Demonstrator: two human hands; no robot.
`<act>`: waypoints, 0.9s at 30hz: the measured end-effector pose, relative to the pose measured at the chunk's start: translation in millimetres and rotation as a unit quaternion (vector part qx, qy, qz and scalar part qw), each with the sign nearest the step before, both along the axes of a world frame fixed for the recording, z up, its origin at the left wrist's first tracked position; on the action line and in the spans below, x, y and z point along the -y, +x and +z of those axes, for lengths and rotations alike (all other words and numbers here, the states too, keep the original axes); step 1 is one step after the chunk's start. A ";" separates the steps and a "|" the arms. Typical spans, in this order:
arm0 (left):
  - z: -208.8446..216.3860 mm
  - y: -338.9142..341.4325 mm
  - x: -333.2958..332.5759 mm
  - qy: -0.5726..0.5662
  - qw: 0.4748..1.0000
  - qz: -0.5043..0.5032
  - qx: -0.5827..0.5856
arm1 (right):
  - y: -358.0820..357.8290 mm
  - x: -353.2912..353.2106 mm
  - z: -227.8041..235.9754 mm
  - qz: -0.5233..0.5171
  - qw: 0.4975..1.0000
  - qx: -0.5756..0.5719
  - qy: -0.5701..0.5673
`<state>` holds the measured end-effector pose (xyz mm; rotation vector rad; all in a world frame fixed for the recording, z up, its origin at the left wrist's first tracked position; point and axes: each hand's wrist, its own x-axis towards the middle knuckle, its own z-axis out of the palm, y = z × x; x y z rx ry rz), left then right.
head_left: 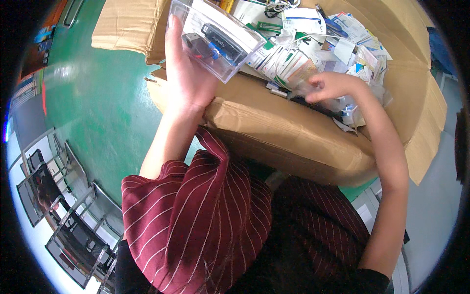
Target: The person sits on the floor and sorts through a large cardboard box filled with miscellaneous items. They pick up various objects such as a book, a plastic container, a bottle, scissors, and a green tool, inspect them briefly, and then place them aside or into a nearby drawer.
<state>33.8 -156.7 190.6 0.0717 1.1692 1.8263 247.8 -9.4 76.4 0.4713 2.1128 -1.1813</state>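
My left hand (190, 83) holds up a clear plastic case (225, 41) at the near left edge of a large open cardboard box (289, 127). Inside the case lie small dark devices that look like USB sticks, one of them with blue on it. My right hand (338, 85) is inside the cardboard box, over its near right part, with the fingers curled in. What those fingers hold, if anything, cannot be made out. Crumpled clear plastic bags (350, 110) lie under and beside this hand. Many cards and papers (293, 63) fill the box around it.
A coiled cable (281, 6) and a blue pen-like item (335, 27) lie among the cards. The box's flaps (129, 24) are folded outward. Below the box hangs dark red striped cloth (196, 215) over my lap. Metal-framed chairs (73, 225) stand left on the green floor (107, 98).
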 end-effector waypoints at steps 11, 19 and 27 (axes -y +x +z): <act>-2.1 -4.3 -1.6 -0.005 1.000 0.018 0.005 | -24.8 -9.9 -24.8 0.080 0.992 0.058 0.081; -1.9 -3.8 1.8 -0.019 1.000 0.007 -0.002 | -23.0 11.4 -22.3 0.142 0.877 -0.226 0.399; 1.0 -3.1 0.1 -0.060 0.998 0.000 -0.002 | -26.6 4.7 -44.0 0.189 0.820 -0.290 0.456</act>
